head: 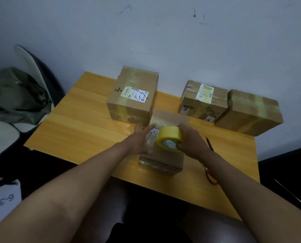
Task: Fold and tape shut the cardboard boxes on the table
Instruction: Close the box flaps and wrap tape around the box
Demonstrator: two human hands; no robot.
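Both hands work at the surface's near edge: right hand (191, 142) grips tape roll (170, 138), left hand (141, 141) (fingers straight) steadies box (161, 161); the strip may wrinkle if that hand slips.

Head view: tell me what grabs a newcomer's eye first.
The yellow tape roll, gripped by the right hand over the near box at the table's front. The left hand rests on that box. Three more boxes line the far edge by the wall.

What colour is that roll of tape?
Yellow; the roll of tape shows in the head view.
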